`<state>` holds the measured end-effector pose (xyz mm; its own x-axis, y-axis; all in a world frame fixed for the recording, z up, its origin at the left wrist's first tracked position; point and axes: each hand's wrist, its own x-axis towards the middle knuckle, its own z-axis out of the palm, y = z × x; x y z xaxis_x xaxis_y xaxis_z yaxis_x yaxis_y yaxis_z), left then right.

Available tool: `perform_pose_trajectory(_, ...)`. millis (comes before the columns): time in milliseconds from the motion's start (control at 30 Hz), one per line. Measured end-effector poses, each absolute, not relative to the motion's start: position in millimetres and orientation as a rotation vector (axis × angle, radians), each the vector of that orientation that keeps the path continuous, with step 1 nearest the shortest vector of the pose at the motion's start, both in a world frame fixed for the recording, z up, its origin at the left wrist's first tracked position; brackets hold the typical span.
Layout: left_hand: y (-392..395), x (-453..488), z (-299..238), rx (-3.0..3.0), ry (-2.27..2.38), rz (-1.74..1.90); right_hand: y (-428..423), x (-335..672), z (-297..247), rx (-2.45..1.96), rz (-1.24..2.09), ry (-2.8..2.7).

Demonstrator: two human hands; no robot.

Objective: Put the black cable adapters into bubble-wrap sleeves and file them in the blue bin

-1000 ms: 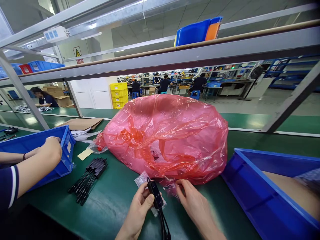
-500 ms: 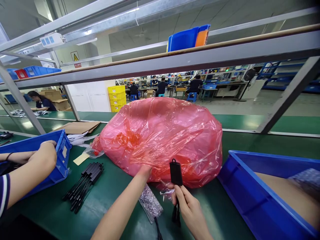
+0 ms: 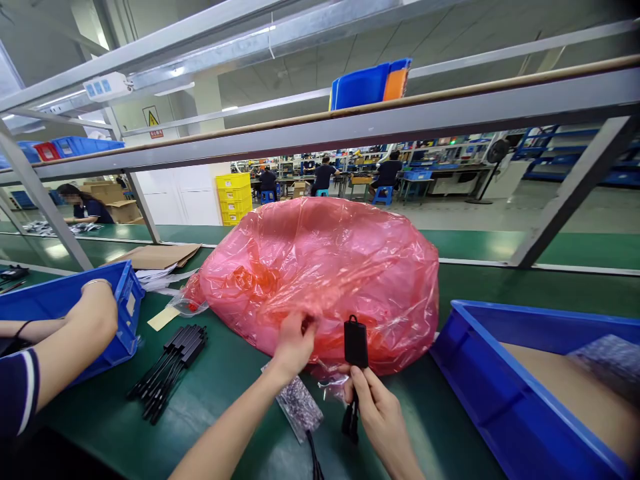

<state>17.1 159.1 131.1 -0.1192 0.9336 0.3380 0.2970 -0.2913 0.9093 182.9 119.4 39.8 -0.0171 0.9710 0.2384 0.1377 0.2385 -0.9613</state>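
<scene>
My left hand [image 3: 295, 343] is at the near side of a large pink plastic bag [image 3: 330, 260], fingers curled together against the film; what they hold, if anything, is hidden. In my right hand [image 3: 375, 403] is a small flat black box [image 3: 355, 343] with a loop on top, held upright, its black cables dangling below the fingers. A crinkled clear plastic piece [image 3: 333, 388] lies by those fingers. Beneath my left wrist, on the green bench, rests a speckled silvery packet [image 3: 299, 403] with black cables coming out of its near end.
Several black cabled boxes [image 3: 185, 345] lie in a pile to the left. A blue bin [image 3: 129, 303] stands behind them, with a co-worker's arms [image 3: 93, 320] reaching in. Another blue bin [image 3: 480, 373], holding cardboard, is at the right. A shelf beam [image 3: 320, 137] spans overhead.
My left hand has come out of the pink bag's folds, so its fingers now show. The right hand still holds the black box, nearly unmoved. The co-worker's arm has shifted slightly right.
</scene>
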Motion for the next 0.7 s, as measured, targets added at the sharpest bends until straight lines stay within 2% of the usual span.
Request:
perform_pose_trajectory(100,101,-24,128,2.053,1.520,1.291,117,178,40,-1.084,0.981,-1.442)
perform_pose_trajectory(200,46,-63,112,2.471,1.785,0.904,111,171,42,-1.055,1.038,-1.545)
perform_pose_trajectory(333,9,-85,80,2.336,1.841,0.440,102,162,45,-1.025,1.110,-1.697)
perform_pose_trajectory(567,-6,-98,50,2.159,1.768,0.436,97,156,42,-0.984,1.284,-1.846)
perform_pose_trajectory(700,-3,-103,44,2.068,1.723,0.550,96,154,42,-0.946,1.325,-1.866)
